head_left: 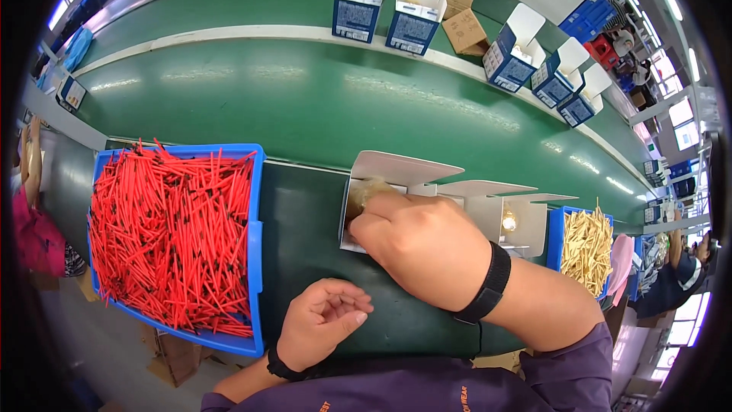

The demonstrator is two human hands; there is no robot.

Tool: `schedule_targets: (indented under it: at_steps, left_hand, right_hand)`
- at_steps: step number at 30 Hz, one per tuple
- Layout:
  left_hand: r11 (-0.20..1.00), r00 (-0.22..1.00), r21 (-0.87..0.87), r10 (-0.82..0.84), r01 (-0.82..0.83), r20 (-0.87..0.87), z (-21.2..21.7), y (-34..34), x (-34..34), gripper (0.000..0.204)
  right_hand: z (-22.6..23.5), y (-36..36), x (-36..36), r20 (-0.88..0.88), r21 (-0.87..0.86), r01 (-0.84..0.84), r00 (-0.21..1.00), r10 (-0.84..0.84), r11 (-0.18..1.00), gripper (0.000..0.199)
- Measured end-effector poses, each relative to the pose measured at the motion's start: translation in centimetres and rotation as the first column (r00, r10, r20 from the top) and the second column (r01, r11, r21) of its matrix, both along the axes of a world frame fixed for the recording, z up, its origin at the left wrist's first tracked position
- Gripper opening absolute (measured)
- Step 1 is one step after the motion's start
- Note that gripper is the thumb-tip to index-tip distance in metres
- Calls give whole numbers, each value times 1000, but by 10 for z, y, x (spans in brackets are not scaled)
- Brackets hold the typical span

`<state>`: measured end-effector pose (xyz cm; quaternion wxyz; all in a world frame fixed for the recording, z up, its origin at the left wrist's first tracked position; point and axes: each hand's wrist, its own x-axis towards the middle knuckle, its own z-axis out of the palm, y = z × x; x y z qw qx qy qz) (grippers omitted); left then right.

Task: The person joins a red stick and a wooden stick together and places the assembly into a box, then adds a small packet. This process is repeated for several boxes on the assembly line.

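My right hand [415, 240] reaches across to an open white carton [396, 172] on the dark green work surface, its fingers pressed into the box around a bundle of pale sticks [364, 192]. A black band circles that wrist. My left hand [324, 322] rests loosely curled and holding nothing near the table's front edge, just right of a blue bin [255, 252] piled with red sticks [171, 240]. More open white cartons [507, 214] stand to the right of the one I am reaching into.
A green conveyor belt [320, 99] runs behind, carrying several open blue-and-white boxes [415, 27]. A second blue bin of pale sticks [585, 248] sits at far right. Brown cartons [463, 27] lie beyond the belt. Another person [675, 278] works at the right edge.
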<state>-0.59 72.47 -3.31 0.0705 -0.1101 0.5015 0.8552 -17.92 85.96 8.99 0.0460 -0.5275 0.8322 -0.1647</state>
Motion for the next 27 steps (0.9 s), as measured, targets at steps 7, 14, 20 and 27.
schedule_targets:
  at_steps: [7,14,20,27]
  left_hand:
    - [999,999,-47,3,-5,-43,-1,-1,-1,28]
    - [982,998,-180,52,-58,-37,16,12,10,34]
    - [753,965,-621,68,-216,-254,81,19,7,47]
    - [-75,931,-976,-322,-204,-170,75,14,-63,42]
  right_hand:
    - [7,-22,-15,23,238,-87,996,84,967,7]
    - [17,16,17,-177,-213,-121,981,84,969,11]
    - [-10,105,57,105,-593,178,984,-144,786,14]
    - [-33,175,74,341,-681,452,892,-297,575,16]
